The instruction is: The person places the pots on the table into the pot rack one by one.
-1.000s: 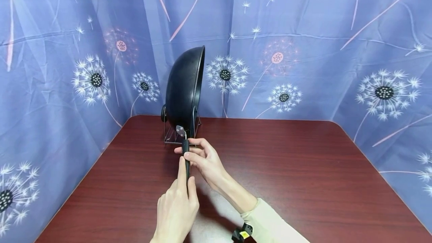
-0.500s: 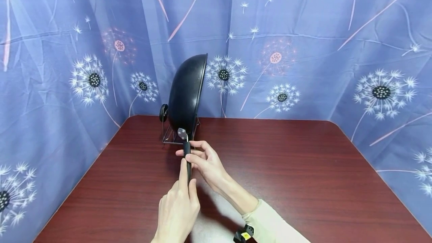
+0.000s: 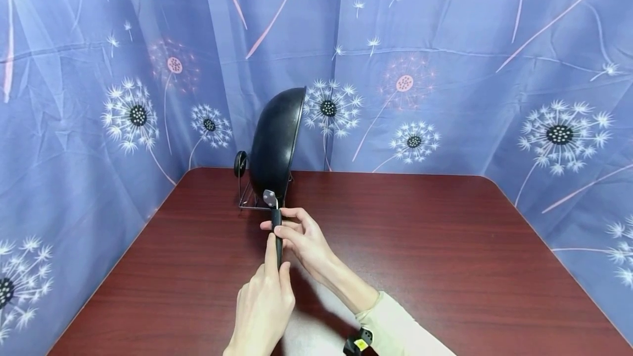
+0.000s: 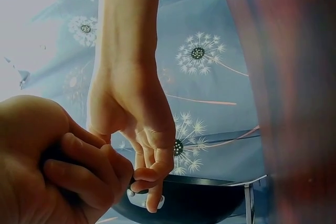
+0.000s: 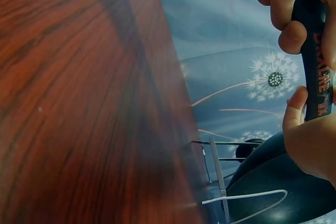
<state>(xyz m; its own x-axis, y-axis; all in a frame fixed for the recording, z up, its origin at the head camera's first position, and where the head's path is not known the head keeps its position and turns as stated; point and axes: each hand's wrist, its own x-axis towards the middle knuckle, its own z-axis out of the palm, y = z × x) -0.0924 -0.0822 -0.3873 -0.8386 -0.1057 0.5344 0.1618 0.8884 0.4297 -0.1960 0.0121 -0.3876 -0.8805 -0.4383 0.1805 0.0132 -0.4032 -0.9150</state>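
A black wok [image 3: 277,142] stands on edge in the head view, its rounded underside to the left and its rim leaning right. Its long dark handle [image 3: 276,218] points toward me, joined by a riveted metal bracket [image 3: 269,198]. My left hand [image 3: 262,301] grips the rear of the handle; the left wrist view shows its fingers [image 4: 84,166] curled round it. Farther forward, my right hand [image 3: 309,240] pinches the handle between thumb and fingers. Red lettering shows on the handle [image 5: 317,66] in the right wrist view. Below the wok is a wire rack [image 3: 254,207], partly hidden.
A round black knob-like piece [image 3: 240,163] sits at the rack's left side. The reddish-brown wooden table [image 3: 420,246] extends to both sides. Blue dandelion-print curtains [image 3: 445,26] enclose its back and sides. A small black device [image 3: 358,342] is by the right sleeve.
The wok's top has come down and slightly right, so it leans more to the right. Both hands have shifted slightly right and down with the handle. The rack stays in place.
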